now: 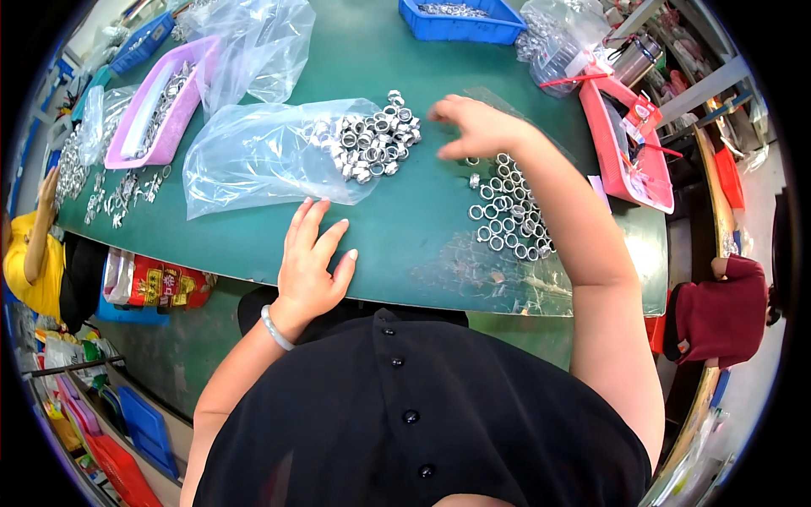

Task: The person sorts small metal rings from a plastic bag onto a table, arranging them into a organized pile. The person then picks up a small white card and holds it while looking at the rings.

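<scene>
A heap of silver metal rings (378, 145) lies at the mouth of a clear plastic bag (245, 165), some of them on its film. Farther right, more silver rings (504, 207) are spread out on the green table (397, 245). Between these two groups is my right hand (481, 127), slightly blurred, its fingers apart and nothing visible in them; its forearm covers part of the right-hand rings. My left hand (312, 266) is near the front edge, just below the bag, with fingers spread and holding nothing.
At the left stands a lilac basket (160, 110) of metal parts, beside small loose pieces (127, 198) and another clear bag (262, 51). A blue tray (465, 25) sits at the back; a pink basket (625, 152) and thermos (638, 59) are right. People in yellow (38, 275) and maroon (722, 313) flank the table.
</scene>
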A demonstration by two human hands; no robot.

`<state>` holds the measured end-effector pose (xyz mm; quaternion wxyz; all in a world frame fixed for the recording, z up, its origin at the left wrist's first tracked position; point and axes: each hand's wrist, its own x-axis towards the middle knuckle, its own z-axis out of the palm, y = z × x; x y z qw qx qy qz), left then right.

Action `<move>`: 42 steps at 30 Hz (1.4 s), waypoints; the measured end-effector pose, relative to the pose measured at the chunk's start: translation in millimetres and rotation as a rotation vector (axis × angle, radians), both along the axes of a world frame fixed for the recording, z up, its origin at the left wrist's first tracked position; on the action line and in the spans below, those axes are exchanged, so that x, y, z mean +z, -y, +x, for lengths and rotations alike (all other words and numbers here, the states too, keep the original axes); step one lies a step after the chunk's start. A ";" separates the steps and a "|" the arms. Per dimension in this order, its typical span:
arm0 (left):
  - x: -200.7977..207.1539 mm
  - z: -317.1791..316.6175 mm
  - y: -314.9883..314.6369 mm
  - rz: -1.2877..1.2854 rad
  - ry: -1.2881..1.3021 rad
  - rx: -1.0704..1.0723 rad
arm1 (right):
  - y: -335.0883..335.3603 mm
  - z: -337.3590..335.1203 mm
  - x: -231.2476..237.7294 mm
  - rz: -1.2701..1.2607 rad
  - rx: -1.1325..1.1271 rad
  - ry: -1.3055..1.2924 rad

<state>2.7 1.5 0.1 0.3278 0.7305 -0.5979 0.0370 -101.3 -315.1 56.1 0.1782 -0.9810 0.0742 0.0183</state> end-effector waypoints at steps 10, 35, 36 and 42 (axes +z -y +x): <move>-0.8 0.1 0.7 -0.005 -0.012 -0.003 | -12.0 15.7 -28.7 0.139 -0.117 0.229; -0.7 0.7 0.0 -0.001 -0.015 0.010 | 7.8 54.5 -21.4 0.260 -0.114 0.084; -0.7 -0.1 1.1 -0.003 -0.013 0.001 | 15.9 52.9 -24.9 0.323 -0.129 0.071; -1.6 1.3 0.9 0.004 -0.021 0.010 | 21.9 52.0 -19.8 0.394 -0.135 -0.024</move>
